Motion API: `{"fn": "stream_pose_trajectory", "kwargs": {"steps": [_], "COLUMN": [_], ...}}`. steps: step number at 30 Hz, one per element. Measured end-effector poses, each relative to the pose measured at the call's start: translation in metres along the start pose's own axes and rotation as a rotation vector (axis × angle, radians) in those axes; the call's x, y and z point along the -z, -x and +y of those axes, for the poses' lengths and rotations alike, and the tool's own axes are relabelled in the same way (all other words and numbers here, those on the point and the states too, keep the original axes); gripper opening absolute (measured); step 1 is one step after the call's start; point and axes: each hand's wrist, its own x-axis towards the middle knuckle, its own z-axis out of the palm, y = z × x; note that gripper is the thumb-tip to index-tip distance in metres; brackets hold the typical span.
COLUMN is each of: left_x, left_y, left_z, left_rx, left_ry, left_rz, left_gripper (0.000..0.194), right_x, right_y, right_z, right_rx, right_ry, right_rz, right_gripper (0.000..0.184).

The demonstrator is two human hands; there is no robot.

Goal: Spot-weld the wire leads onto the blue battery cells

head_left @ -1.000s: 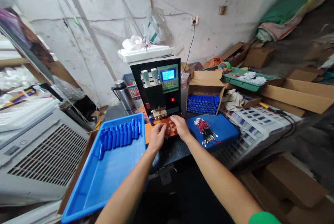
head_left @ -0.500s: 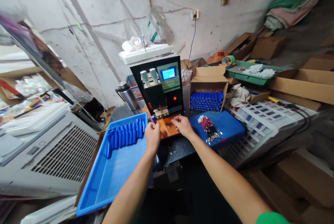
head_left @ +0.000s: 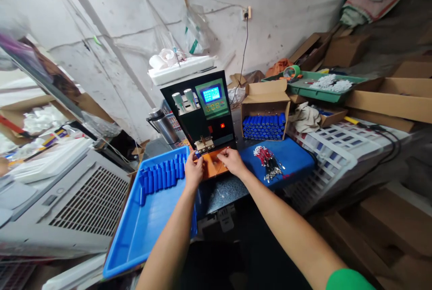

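At the black spot welder (head_left: 199, 121), head view: left hand (head_left: 194, 170) pinches a blue cylindrical cell (head_left: 197, 154) by the orange plate (head_left: 212, 169), probably steadying it near the electrodes (head_left: 204, 144). Right hand (head_left: 232, 161) has fingertips closed over the plate; can't tell on what. Blue tray (head_left: 148, 224) holds standing cells (head_left: 162, 175) (easy reach, presumably); cardboard box (head_left: 266, 88), stacked cells (head_left: 264, 126).

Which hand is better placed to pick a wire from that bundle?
Probably the right hand: it is nearer the wire bundle, while the left hand is farther off, at a blue cylinder near the blue tray.
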Motion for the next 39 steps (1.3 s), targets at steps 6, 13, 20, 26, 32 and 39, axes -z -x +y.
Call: {"fn": "stream_pose_trajectory", "kwargs": {"steps": [6, 13, 20, 26, 32, 39], "left_x": [-0.009, -0.018, -0.021, -0.022, -0.022, -0.022], "left_y": [0.013, 0.017, 0.020, 0.021, 0.022, 0.021], "left_z": [0.016, 0.016, 0.015, 0.015, 0.015, 0.012], "left_rx": [-0.086, -0.062, -0.041, -0.021, -0.020, -0.029], "left_ry": [-0.021, 0.088, 0.152, 0.225, 0.220, 0.218], "left_rz": [-0.127, -0.219, -0.197, -0.203, -0.189, -0.183], "left_gripper": [0.028, 0.028, 0.032, 0.033, 0.035, 0.036], "right_x": [0.001, 0.001, -0.003, -0.010, -0.015, -0.018], "right_y": [-0.002, -0.001, -0.006, -0.015, -0.018, -0.017], "right_z": [-0.004, -0.009, -0.011, -0.008, -0.012, -0.019], "right_rx": [-0.023, -0.060, -0.070, -0.013, 0.030, 0.069], "right_ry": [-0.054, -0.105, -0.141, -0.100, 0.016, 0.178], "right_rz": [-0.003, 0.003, 0.014, 0.021, -0.029, -0.033], "right_gripper": [0.017, 0.017, 0.016, 0.014, 0.012, 0.014]}}
